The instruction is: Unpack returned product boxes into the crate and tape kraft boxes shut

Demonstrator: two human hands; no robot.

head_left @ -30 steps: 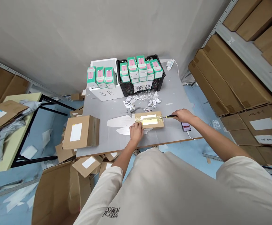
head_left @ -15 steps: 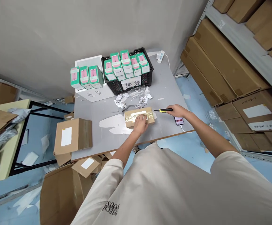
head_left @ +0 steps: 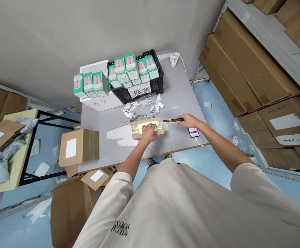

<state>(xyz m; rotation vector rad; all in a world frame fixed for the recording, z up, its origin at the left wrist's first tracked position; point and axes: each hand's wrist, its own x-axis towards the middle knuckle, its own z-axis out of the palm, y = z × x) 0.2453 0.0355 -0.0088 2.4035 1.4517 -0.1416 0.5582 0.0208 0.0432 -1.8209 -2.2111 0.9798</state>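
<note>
A small cardboard box with shiny tape along its top lies on the grey table. My left hand rests on the box's top with its fingers spread over the tape. In my right hand is a black and yellow box cutter, pointing left. Its tip is close to the box's right end; whether it touches, I cannot tell. Just behind the box lie crumpled paper scraps and clear plastic wrap.
A black crate of green-and-pink boxes stands at the back, beside a white foam box with more on it. A phone charges at right. A larger carton sits at the left edge; shelves hold cartons at right.
The view has shifted slightly. My left hand's fingers have spread out more over the box's top. The box cutter stays in my right hand near the box's right end.
</note>
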